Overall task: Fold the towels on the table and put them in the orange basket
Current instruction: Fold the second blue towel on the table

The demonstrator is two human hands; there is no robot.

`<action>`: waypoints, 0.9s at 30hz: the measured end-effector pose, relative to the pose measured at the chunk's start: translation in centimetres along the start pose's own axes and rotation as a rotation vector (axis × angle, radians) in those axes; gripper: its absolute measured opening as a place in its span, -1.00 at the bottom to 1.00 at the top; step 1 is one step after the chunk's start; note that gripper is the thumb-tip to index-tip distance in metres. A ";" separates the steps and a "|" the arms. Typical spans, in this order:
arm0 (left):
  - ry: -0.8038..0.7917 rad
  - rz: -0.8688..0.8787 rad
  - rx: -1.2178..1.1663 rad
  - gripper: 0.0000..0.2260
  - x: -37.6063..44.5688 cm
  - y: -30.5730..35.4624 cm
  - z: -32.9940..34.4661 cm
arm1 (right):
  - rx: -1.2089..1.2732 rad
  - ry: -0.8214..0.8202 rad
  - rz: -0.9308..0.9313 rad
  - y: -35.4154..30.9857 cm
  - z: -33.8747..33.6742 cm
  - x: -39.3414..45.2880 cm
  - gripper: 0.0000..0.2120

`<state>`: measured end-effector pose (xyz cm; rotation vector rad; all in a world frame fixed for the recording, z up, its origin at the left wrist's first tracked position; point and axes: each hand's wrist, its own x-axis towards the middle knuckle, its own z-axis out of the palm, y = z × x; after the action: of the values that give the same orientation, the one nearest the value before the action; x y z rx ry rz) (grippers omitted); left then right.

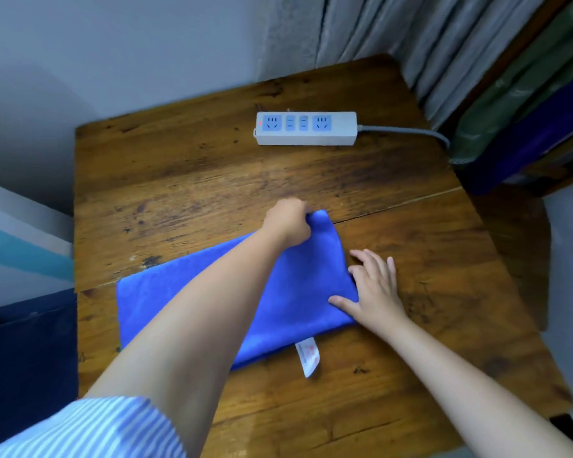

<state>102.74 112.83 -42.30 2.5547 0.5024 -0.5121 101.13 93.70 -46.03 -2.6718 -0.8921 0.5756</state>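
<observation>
- Blue towel (186, 292) lying on bench (192, 180), already doubled into a long strip, white label (307, 356) sticking out at near edge.
- Left hand (288, 223) reaching across, grip pinching far right corner of towel and lifting it slightly.
- Right hand (374, 289) lying flat, grip spread, fingers pressing right end of towel down, partly on bare wood.
- Basket not showing anywhere in view; location unknown.
- Risk: pulling corner over while right hand is pinning same end, likely dragging whole strip sideways and skewing the fold.
- Risk: pinching one layer only, likely letting lower layer lag and edges misalign.
- Risk: label sitting loose, possibly ending up outside the fold.
- Power strip (306, 128) resting at far side with cable (407, 131) running off right; well apart from towel, not obstructing.
- Curtain (394, 44) hanging behind far corner; fabrics (523, 104) stacked at right, off bench.
- Left forearm crossing over towel, hiding its middle section.
</observation>
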 end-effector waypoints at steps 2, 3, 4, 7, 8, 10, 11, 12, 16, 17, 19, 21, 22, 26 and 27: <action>0.086 -0.009 -0.048 -0.78 0.2 -0.1 -0.4 | 0.034 0.101 0.030 0.2 -0.5 0.5 -0.39; 0.134 -0.019 -0.064 -0.77 0.3 -0.3 -0.5 | 0.042 0.143 0.059 0.1 -0.6 0.8 -0.43; 0.177 -0.031 -0.077 -0.76 0.4 -0.5 -0.6 | 0.047 0.156 0.092 -0.2 -0.9 1.0 -0.48; 0.228 -0.054 -0.174 -0.79 0.5 -1.1 -0.7 | 0.113 0.168 0.172 -0.7 -0.7 1.1 -0.57; 0.215 -0.059 -0.213 -0.78 0.4 -1.2 -0.9 | 0.128 0.149 0.195 -0.9 -0.7 1.0 -0.60; 0.196 -0.060 -0.249 -0.76 0.1 -1.7 -1.2 | 0.154 0.117 0.219 -1.3 -0.7 0.9 -0.68; 0.204 -0.058 -0.264 -0.77 -0.1 -1.9 -1.4 | 0.184 0.114 0.221 -1.4 -0.8 0.9 -0.72; 0.225 -0.064 -0.287 -0.77 -0.4 -2.2 -1.8 | 0.241 0.127 0.223 -1.6 -1.1 0.9 -0.75; 0.262 -0.119 -0.490 -0.73 -1.8 -3.9 -3.6 | 0.453 0.288 0.077 -3.4 -3.0 0.1 -0.93; 0.233 -0.118 -0.572 -0.71 -2.5 -4.7 -4.3 | 0.458 0.340 0.014 -4.1 -3.3 -0.4 -0.93; 0.175 -0.118 -0.717 -0.73 -4.6 -6.7 -5.6 | 0.434 0.412 -0.148 -6.0 -3.8 -1.5 -0.95; 0.117 -0.118 -0.760 -0.75 -6.8 -8.8 -6.4 | 0.377 0.426 -0.286 -7.5 -3.3 -2.5 -0.88; 0.088 -0.137 -0.750 -0.71 -7.8 -9.7 -6.7 | 0.352 0.425 -0.344 -8.4 -2.8 -2.9 -0.86; -0.011 -0.303 -1.018 -0.72 -11.9 -14.8 -7.4 | 0.424 0.319 -0.466 -13.9 0.8 -4.2 -0.82; -0.047 -0.353 -1.110 -0.74 -12.7 -15.9 -7.4 | 0.418 0.296 -0.474 -15.2 1.8 -4.4 -0.81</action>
<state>86.78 126.41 -36.78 1.3976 0.9079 -0.2739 89.28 102.98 -40.80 -2.0094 -1.1188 0.2148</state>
